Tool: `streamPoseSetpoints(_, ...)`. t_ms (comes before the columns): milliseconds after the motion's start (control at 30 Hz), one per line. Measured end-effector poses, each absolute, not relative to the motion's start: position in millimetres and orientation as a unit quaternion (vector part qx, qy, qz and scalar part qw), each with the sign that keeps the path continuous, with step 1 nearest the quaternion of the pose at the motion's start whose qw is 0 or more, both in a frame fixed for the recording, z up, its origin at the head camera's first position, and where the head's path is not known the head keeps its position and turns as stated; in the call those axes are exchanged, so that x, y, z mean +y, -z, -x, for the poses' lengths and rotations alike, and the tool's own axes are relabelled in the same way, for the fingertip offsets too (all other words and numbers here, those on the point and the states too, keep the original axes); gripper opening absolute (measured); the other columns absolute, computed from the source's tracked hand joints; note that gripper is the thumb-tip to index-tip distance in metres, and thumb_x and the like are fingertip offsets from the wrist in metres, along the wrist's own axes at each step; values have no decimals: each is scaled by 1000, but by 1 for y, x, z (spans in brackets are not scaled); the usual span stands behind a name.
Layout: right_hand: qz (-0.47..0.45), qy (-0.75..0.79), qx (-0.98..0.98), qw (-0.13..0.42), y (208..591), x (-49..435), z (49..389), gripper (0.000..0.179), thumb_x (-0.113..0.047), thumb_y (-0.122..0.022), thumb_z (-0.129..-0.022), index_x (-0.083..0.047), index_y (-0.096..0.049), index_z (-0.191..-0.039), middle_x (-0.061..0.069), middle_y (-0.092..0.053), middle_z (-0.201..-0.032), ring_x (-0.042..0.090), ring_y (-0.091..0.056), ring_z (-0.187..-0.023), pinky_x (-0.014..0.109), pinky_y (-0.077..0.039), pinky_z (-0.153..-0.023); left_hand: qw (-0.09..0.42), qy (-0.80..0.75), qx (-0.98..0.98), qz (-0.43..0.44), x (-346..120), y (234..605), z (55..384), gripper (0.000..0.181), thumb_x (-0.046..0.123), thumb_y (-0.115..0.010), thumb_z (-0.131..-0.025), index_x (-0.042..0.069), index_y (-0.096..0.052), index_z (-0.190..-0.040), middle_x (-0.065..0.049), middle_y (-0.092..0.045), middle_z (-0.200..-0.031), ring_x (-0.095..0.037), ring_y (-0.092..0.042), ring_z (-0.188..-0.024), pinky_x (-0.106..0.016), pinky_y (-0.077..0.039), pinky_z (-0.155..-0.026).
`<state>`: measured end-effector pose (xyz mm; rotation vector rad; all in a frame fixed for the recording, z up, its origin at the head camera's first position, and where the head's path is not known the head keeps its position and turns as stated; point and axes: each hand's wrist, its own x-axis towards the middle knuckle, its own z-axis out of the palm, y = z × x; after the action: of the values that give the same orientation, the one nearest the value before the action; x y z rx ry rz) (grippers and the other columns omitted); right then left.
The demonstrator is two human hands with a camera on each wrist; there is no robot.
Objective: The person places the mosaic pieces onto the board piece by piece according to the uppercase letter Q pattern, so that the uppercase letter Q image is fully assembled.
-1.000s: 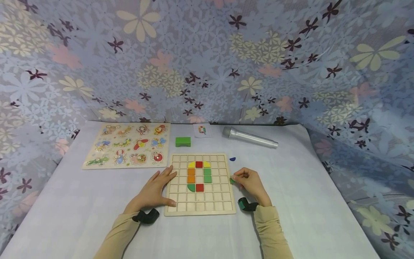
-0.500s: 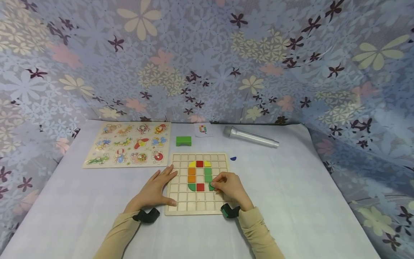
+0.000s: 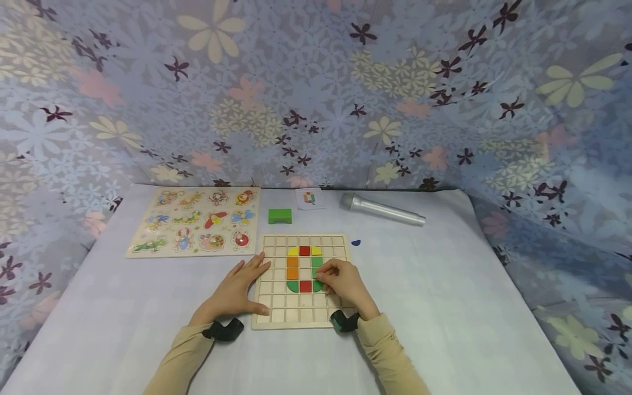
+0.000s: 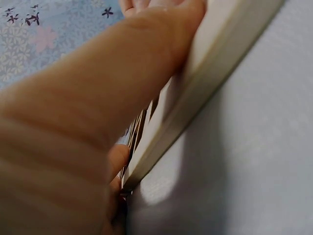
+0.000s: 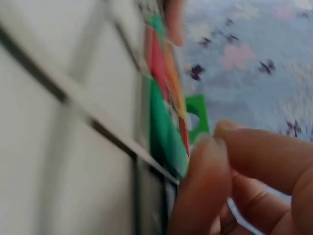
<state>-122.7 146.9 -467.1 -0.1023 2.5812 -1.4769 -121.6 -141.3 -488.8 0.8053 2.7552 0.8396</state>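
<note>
A square wooden grid board [image 3: 278, 315] lies on the table, with coloured tiles forming a ring in its cells. My left hand [image 3: 238, 291] rests spread along the board's left edge, thumb and fingers on the rim; in the left wrist view the thumb [image 4: 142, 54] lies over that edge. My right hand [image 3: 345, 282] is over the ring's lower right corner. There a green quarter-round tile [image 5: 164, 129] sits in a cell, beside a red square tile [image 3: 305, 286]. Thumb and forefinger meet just beside this green tile, nothing visible between them; the hand partly hides it in the head view.
Beyond the board stand a green bridge-shaped block [image 3: 280, 216], a small pattern card [image 3: 309, 199] and a grey microphone [image 3: 382, 209]. A blue half-round tile [image 3: 356, 242] lies right of the board. An insect picture puzzle [image 3: 195, 222] occupies the back left.
My right hand has carried the green quarter-round tile leftward from beside the board to the ring's lower right cell, where it now lies. The left hand has stayed in place.
</note>
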Motion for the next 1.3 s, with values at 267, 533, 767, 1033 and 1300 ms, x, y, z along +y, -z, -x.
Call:
streamPoseSetpoints(267,-69,595,800,20,476,196,155,41,-7,-61,-93,-6,-55,-134,22,-62,-121,1,-49,-56,15,-42,-52,70,-277,919,-271,-142,488,121,108,53,-84,-62,5,-39,-148,-18,-24,-160,-36,-25,-147,-54,-14,-120)
streamPoseSetpoints(533,-62,502,862,-32,490,217,172,47,-5,-61,-88,-7,-54,-135,13,-57,-140,16,-60,-88,22,-47,-76,59,-288,916,-273,-143,491,120,110,53,-84,-60,5,-39,-148,-18,-24,-160,-37,-25,-147,-53,-14,-120)
streamPoseSetpoints(767,-68,482,872,-61,495,212,173,35,-3,-66,-84,-4,-64,-119,17,-71,-112,36,-62,-114,48,-47,-103,60,-282,917,-275,-142,492,121,109,54,-84,-61,5,-39,-148,-17,-24,-160,-37,-25,-147,-56,-16,-119)
streamPoseSetpoints(1033,-53,436,896,-59,493,207,171,38,-8,-69,-84,-7,-65,-122,16,-72,-104,32,-64,-97,40,-49,-87,75,-280,919,-266,-140,487,121,107,50,-85,-62,5,-39,-148,-17,-24,-160,-36,-24,-148,-54,-14,-121)
streamPoseSetpoints(1300,-6,353,936,-8,483,203,168,32,-2,-58,-91,-3,-63,-123,18,-68,-114,26,-63,-85,38,-52,-74,74,-280,919,-269,-140,486,121,108,51,-85,-61,5,-39,-148,-17,-23,-160,-36,-24,-148,-54,-15,-121)
